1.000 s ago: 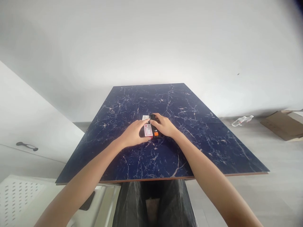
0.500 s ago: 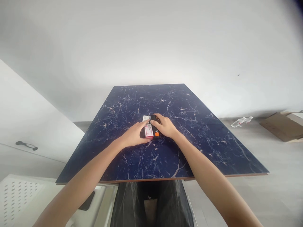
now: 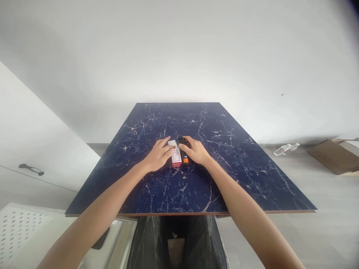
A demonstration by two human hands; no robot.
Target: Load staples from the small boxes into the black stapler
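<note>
The left hand (image 3: 158, 155) rests loosely on the white-and-red box (image 3: 176, 158), fingers spread, not wrapped round it; the right hand (image 3: 197, 151) curls about the black gadget (image 3: 183, 154), thumb across its top. The 2 things lie side by side on the blue table (image 3: 179, 194) — press lightly, keep the edges parallel — and leave the orange button (image 3: 186, 160) uncovered

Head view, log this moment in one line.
left hand: spread over red-white box | right hand: on black item | box beside item on blue table
</note>
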